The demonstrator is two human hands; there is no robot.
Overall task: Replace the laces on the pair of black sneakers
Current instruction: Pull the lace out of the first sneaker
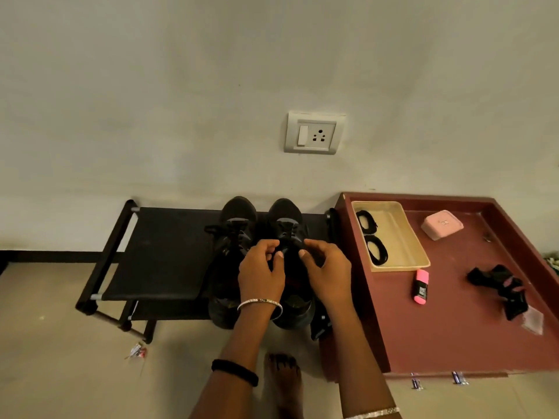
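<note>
Both left hand (261, 275) and right hand (328, 272) curl narrow at the laces (286, 234) of one sneaker (284, 211) — grip unclear. Loosen from the top crossing down — no yanking.

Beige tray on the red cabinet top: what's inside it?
The beige tray holds two coiled black laces: the far coil and the near coil. Anything under the coils is hidden.

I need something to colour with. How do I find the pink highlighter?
Look at the dark red cabinet top right of the shoe rack. Just in front of the beige tray lies the pink highlighter. It is bright pink, slim, with a black label, unlike the paler, squarish pink box farther back.
</note>
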